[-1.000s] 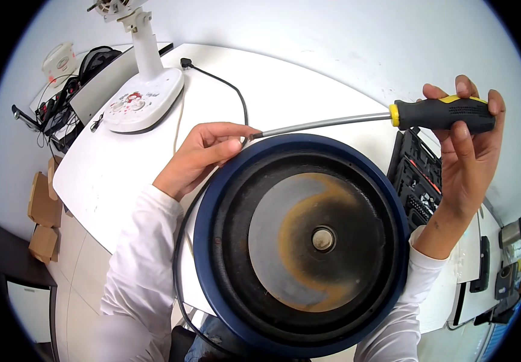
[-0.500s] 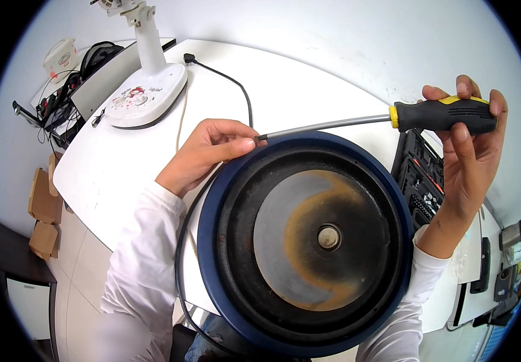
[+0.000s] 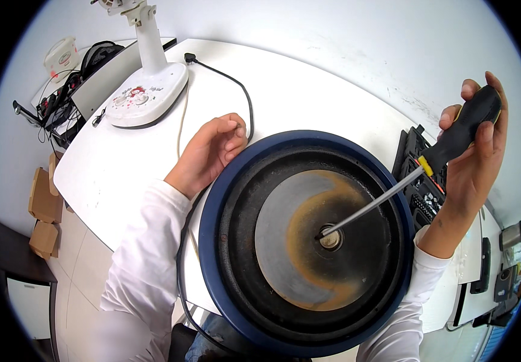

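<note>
My right hand [image 3: 477,145] grips a screwdriver [image 3: 462,133] by its black and yellow handle. Its metal shaft slants down to the left, and the tip appears over the small round metal centre [image 3: 331,238] of a heating plate; contact cannot be made out. That grey plate [image 3: 275,241], stained brown and black, sits inside a round electric cooker base [image 3: 215,265] with a dark blue rim. Beside the rim's upper left, my left hand [image 3: 212,148] is closed, thumb pressed to the curled fingers. Whatever it pinches is too small to name.
A white table [image 3: 115,181] bears the cooker base. At the back left stands a white appliance stand [image 3: 146,96]. A black power cord [image 3: 230,77] with a plug runs across the tabletop. An open black tool case [image 3: 420,163] lies right of the base, partly behind my right arm.
The screwdriver has swung from nearly level at my left fingertips to slanting down over the plate's centre. My left hand has drawn back from the tip and curled its fingers.
</note>
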`<state>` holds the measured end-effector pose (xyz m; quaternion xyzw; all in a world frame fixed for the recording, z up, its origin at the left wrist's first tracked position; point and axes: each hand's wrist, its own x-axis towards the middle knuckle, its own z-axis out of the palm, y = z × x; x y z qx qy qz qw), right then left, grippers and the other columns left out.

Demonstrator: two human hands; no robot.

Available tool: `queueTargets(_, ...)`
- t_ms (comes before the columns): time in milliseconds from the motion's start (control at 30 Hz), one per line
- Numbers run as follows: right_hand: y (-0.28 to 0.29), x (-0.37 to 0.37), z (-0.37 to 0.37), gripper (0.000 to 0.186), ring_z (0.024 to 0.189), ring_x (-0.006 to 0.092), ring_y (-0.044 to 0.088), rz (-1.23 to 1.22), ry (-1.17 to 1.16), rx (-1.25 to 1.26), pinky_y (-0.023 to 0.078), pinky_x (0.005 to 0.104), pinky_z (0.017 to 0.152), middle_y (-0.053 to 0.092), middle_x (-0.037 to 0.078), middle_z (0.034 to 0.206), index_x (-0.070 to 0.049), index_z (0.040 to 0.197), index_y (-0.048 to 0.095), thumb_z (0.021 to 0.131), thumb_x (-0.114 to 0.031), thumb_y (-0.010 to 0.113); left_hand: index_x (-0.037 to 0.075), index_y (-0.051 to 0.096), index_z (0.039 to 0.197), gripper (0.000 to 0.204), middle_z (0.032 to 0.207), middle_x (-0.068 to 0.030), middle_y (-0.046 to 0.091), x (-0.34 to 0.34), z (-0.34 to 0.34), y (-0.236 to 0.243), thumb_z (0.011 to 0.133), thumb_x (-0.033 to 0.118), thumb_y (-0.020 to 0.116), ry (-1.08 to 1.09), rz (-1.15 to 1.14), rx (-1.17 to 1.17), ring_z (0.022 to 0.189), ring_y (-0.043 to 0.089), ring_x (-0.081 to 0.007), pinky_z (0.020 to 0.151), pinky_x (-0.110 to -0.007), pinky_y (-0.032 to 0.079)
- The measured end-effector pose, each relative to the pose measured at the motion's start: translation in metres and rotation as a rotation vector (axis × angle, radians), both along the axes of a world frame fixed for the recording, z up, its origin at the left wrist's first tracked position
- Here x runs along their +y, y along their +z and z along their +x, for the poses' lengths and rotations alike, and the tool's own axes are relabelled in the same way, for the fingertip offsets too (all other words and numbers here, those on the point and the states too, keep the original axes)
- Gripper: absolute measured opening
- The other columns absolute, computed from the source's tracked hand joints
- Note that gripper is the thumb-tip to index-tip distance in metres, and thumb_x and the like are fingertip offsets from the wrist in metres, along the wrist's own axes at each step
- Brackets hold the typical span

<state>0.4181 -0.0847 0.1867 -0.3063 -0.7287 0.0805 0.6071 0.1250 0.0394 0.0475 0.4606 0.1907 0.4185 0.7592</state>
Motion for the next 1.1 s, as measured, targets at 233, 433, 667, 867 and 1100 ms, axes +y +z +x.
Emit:
queueTargets(233, -0.004, 0.001, -0.004, 0.058, 0.081, 0.0225, 0.067, 0.032, -0.116, -0.133, 0.059, 0.0271, 0.067, 0.053, 0.014, 0.112, -0.003, 0.136, 0.036, 0.088, -0.025, 0.062, 0.011, 0.039, 0.071, 0.022, 0.056, 0.0037, 0.031, 0.014, 0.004, -0.019, 0.09, 0.023, 0.038, -0.026, -0.207, -0.217, 0.052, 0.035, -0.0076, 0.046, -0.021, 0.035)
queueTargets(433, -0.004, 0.002, -0.009, 0.06, 0.078, 0.0239, 0.068, 0.019, -0.117, -0.147, 0.06, 0.032, 0.067, 0.055, 0.014, 0.111, -0.005, 0.135, 0.038, 0.086, -0.024, 0.065, 0.01, 0.038, 0.071, 0.022, 0.056, 0.0036, 0.03, 0.02, -0.002, -0.024, 0.09, 0.019, 0.035, -0.038, -0.25, -0.238, 0.048, 0.03, -0.0069, 0.043, -0.02, 0.032)
queueTargets(667, -0.004, -0.001, -0.016, 0.059, 0.079, 0.0248, 0.068, 0.034, -0.177, -0.141, 0.059, 0.0345, 0.071, 0.059, 0.013, 0.107, -0.007, 0.136, 0.039, 0.086, -0.025, 0.064, 0.008, 0.039, 0.075, 0.018, 0.057, 0.0029, 0.033, 0.025, -0.008, -0.027, 0.091, 0.015, 0.034, -0.192, -0.394, -0.351, 0.043, 0.028, -0.0052, 0.039, -0.019, 0.029)
queueTargets(867, -0.005, -0.002, -0.018, 0.058, 0.078, 0.0248, 0.068, 0.006, -0.242, -0.101, 0.058, 0.0341, 0.072, 0.061, 0.012, 0.102, -0.007, 0.135, 0.04, 0.086, -0.026, 0.064, 0.007, 0.04, 0.079, 0.017, 0.06, 0.0023, 0.034, 0.023, -0.007, -0.024, 0.092, 0.016, 0.033, -0.15, -0.442, -0.351, 0.044, 0.029, -0.0059, 0.039, -0.019, 0.03)
queueTargets(1100, -0.005, -0.002, -0.016, 0.054, 0.08, 0.0242, 0.069, 0.0, -0.26, -0.121, 0.058, 0.0338, 0.073, 0.061, 0.01, 0.091, -0.007, 0.134, 0.041, 0.087, -0.025, 0.062, 0.006, 0.043, 0.079, 0.019, 0.06, 0.0022, 0.032, 0.023, -0.006, -0.027, 0.091, 0.017, 0.034, -0.055, -0.392, -0.326, 0.046, 0.029, -0.0071, 0.041, -0.021, 0.029)
